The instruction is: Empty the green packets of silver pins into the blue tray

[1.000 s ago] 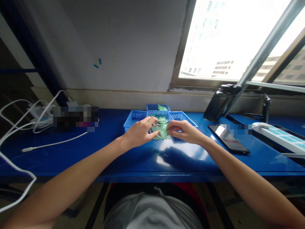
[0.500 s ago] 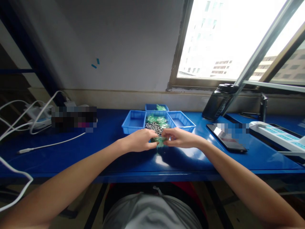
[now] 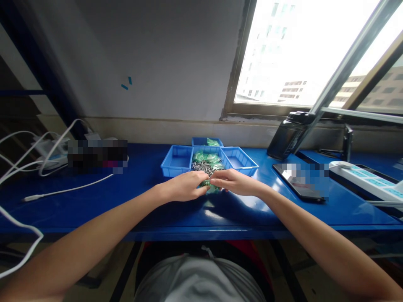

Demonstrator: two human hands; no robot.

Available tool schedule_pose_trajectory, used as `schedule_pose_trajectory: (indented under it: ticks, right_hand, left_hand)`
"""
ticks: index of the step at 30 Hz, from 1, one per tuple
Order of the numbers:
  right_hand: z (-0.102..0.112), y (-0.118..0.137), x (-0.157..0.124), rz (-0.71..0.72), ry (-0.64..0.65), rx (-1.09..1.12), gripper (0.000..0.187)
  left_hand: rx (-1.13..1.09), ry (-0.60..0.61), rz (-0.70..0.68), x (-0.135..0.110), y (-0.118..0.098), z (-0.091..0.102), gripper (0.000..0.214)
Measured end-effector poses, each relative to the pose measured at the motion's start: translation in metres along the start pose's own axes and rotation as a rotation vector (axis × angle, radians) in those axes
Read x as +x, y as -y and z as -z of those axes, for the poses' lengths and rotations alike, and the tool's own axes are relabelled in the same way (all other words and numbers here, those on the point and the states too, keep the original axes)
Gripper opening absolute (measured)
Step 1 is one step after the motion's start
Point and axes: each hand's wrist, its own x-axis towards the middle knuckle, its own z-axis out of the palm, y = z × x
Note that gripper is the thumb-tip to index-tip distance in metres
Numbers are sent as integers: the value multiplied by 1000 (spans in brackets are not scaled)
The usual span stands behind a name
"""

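My left hand [image 3: 185,187] and my right hand [image 3: 232,182] meet just in front of the middle blue tray [image 3: 222,157], fingers pinched together on a small green packet [image 3: 209,185] between them. That tray holds a heap of small silver metal pins [image 3: 204,166] and more green packets [image 3: 205,157]. An empty blue tray [image 3: 176,162] stands to its left and another [image 3: 239,160] to its right. A fourth tray [image 3: 201,141] with green packets sits behind.
The trays rest on a blue table [image 3: 126,197]. A black phone [image 3: 298,181] and a white power strip [image 3: 365,179] lie at the right, a dark bottle [image 3: 288,135] leans by the window, and white cables [image 3: 47,167] trail at the left.
Both hands drew back from the middle tray toward me with a green packet, then closed in together, pinching it in front of the tray.
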Motion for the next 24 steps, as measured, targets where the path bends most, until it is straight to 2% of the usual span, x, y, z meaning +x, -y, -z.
schedule_pose_trajectory:
  ticks: [6, 11, 24]
  right_hand:
    - [1, -2, -1, 0, 108, -45, 41]
    - [1, -3, 1, 3, 59, -89, 35]
    - [-1, -2, 0, 3, 40, -38, 15]
  left_hand:
    - [43, 57, -1, -1, -3, 2, 25]
    - [43, 40, 34, -1, -4, 1, 20]
    - [-18, 31, 61, -1, -3, 1, 17]
